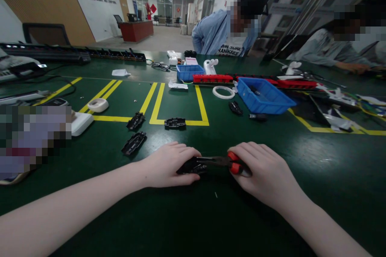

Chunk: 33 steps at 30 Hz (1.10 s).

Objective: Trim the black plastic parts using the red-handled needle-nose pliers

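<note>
My left hand [170, 164] presses a small black plastic part [190, 166] down on the green table [193, 217]. In my right hand [262, 172] is a pair of red-handled pliers [224, 162], their dark jaws reaching left onto the black part. Both hands lie close together near the table's front middle. Three more black plastic parts lie beyond: one [134, 143] to the left of my left hand, one [135, 121] farther back, one [175, 123] on the yellow line.
A blue bin [273, 104] stands at back right, a smaller blue bin [186, 73] farther back beside red strips [212, 78]. A white tape ring [223, 92] and white devices [81, 122] lie around. Two people sit across the table. Yellow lines mark the mat.
</note>
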Available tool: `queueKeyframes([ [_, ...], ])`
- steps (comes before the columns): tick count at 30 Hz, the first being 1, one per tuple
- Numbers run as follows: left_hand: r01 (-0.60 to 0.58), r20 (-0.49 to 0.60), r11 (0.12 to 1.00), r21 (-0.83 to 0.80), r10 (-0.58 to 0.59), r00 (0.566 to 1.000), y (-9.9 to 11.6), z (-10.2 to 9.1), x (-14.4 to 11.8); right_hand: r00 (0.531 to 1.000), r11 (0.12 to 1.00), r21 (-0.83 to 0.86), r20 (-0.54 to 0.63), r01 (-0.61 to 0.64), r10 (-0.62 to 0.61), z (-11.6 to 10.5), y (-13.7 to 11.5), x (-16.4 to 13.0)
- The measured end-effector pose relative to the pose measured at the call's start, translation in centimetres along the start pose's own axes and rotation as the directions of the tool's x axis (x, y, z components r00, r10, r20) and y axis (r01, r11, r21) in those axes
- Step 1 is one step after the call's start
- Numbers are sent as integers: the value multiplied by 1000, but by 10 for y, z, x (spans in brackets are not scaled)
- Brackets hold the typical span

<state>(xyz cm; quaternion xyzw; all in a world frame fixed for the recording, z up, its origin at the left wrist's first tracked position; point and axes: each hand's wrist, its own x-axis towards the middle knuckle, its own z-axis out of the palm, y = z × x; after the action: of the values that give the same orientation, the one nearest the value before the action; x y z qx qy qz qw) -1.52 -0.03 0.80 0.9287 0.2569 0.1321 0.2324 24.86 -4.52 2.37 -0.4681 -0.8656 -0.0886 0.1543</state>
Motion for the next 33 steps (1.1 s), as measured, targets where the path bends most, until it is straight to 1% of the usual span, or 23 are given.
queueKeyframes([
  [3,12,-4,1000,-3,-12,1000,-1,2,0,999,1000,-15,-39,8,-9,1,3,-1],
  [7,22,-10,1000,-16,-22,1000,-3,4,-1,997,998,-49,-63,43,-46,2,4,-2],
  [10,34,-11,999,-21,-34,999,-2,3,-1,996,998,-56,-73,43,-47,2,4,-1],
  [12,36,-8,999,-14,-36,999,-1,3,-1,997,998,-56,-64,31,-34,2,5,-1],
  [16,28,-28,998,50,-27,999,-2,3,0,1000,998,-61,-28,-4,2,7,9,0],
  [20,81,-57,994,68,-77,995,-4,5,-1,1000,999,-45,-12,-20,19,8,13,0],
  [24,94,-62,991,92,-89,994,-6,4,0,999,999,-39,11,-31,32,7,13,0],
  [26,99,-104,990,96,-89,991,-3,1,0,999,999,-36,20,-32,32,7,13,0],
  [28,73,-215,993,95,-51,975,7,-3,-2,999,999,-25,27,-30,31,8,13,0],
  [30,-33,-341,994,102,66,938,26,-5,-10,999,999,-13,17,-30,30,10,13,0],
  [31,-110,-334,990,90,134,933,39,-4,-15,1000,1000,-8,10,-28,28,11,13,0],
  [32,-167,-287,984,57,176,942,53,-2,-22,1000,1000,-6,3,-24,24,12,13,0],
  [33,-167,-194,986,19,168,967,66,2,-29,1000,1000,-6,-1,-19,19,12,13,0],
])
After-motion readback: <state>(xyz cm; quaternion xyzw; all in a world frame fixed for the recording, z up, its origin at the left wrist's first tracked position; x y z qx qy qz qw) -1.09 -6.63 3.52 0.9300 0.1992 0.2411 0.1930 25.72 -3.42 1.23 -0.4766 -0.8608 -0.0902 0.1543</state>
